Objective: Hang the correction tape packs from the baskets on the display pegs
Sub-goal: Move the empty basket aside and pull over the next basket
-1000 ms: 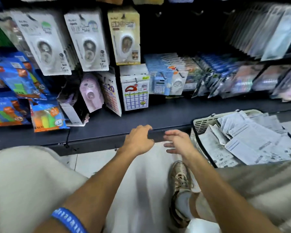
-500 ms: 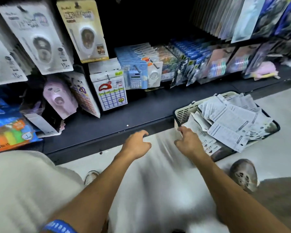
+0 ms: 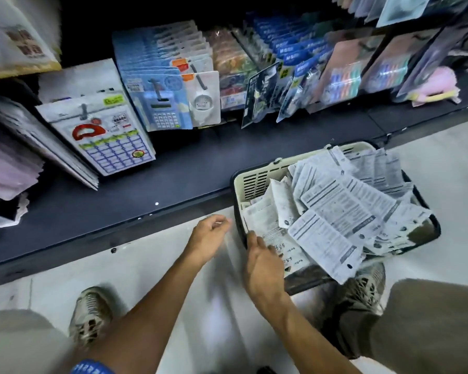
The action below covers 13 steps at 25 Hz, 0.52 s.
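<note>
A cream basket (image 3: 254, 182) with a dark rim stands on the floor to the right, against the shelf edge. It is piled with correction tape packs (image 3: 343, 211) lying face down, their white printed backs showing. My right hand (image 3: 262, 263) reaches over the basket's near-left corner, fingers extended and touching the nearest packs. Just left of the basket, in front of the shelf edge, my left hand (image 3: 208, 236) hovers with loosely curled fingers and holds nothing. A hanging correction tape pack (image 3: 16, 36) shows blurred at the upper left.
The dark bottom shelf (image 3: 173, 184) runs across the view. Above it hang calendar cards (image 3: 106, 136), calculator packs (image 3: 160, 103), blue packs (image 3: 295, 66) and colourful packs (image 3: 343, 79). My shoes (image 3: 89, 317) stand on the pale floor, the right one beside the basket.
The view has swung right and down, bringing the basket closer. My right hand moved from the shelf edge to the basket's near corner. My left hand stayed by the shelf edge.
</note>
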### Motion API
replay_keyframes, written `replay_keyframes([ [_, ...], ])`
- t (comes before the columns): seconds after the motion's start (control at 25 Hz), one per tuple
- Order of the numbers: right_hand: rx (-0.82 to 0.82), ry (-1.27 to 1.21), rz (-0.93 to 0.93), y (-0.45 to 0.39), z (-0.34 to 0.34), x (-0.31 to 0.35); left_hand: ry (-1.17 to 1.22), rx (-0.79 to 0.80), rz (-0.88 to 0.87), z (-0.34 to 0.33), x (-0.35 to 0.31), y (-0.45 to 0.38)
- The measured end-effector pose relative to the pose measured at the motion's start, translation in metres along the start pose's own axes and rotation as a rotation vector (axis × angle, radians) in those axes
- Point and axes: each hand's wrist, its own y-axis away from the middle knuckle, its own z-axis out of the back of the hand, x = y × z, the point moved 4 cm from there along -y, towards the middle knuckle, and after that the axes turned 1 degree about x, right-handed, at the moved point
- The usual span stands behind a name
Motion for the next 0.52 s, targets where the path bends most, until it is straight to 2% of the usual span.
replay_keyframes([
  [0.12, 0.090, -0.013, 0.152, 0.012, -0.005, 0.025, 0.115, -0.028, 0.039, 0.002, -0.006, -0.007],
  [0.32, 0.288, 0.056, 0.484, 0.040, -0.023, 0.076, -0.088, -0.458, 0.218, 0.032, 0.030, 0.013],
  [0.52, 0.545, -0.125, 0.775, 0.052, 0.000, 0.104, 0.066, -0.630, 0.376, 0.078, 0.051, 0.047],
])
